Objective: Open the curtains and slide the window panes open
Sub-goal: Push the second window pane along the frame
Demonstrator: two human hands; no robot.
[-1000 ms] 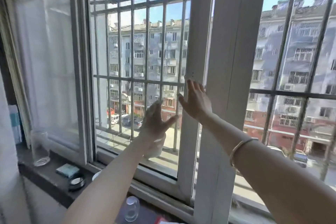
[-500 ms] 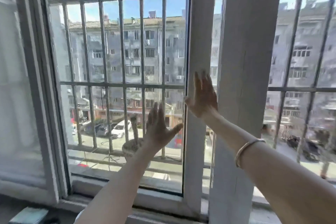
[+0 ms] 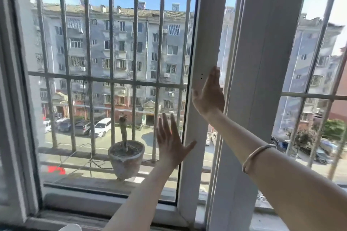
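1. The left hand is spread flat, fingers apart, low in the centre of the frame, in front of the pane glass; whether the palm touches the glass I cannot tell.
2. The right hand is up at mid-right, open with fingers together and pointing upward, pressed against the white upright stile of the sliding window pane. It grips nothing.
3. A thin bangle rings the right forearm at lower right.
4. Compared with half a second ago, the view sits closer and a touch lower: the stile and the thick fixed frame post stand in much the same spots, centre-right of the frame.
5. The clay flowerpot outside, with its bare stub of a plant, now shows in full at lower centre; before, the left wrist hid part of it.
6. The left hand has dropped slightly below where it was; the right hand holds its place on the stile.
7. Beyond the glass, the grey security bars cross the frame, with the grey apartment block and parked cars behind.
8. No curtain fabric covers the central pane.
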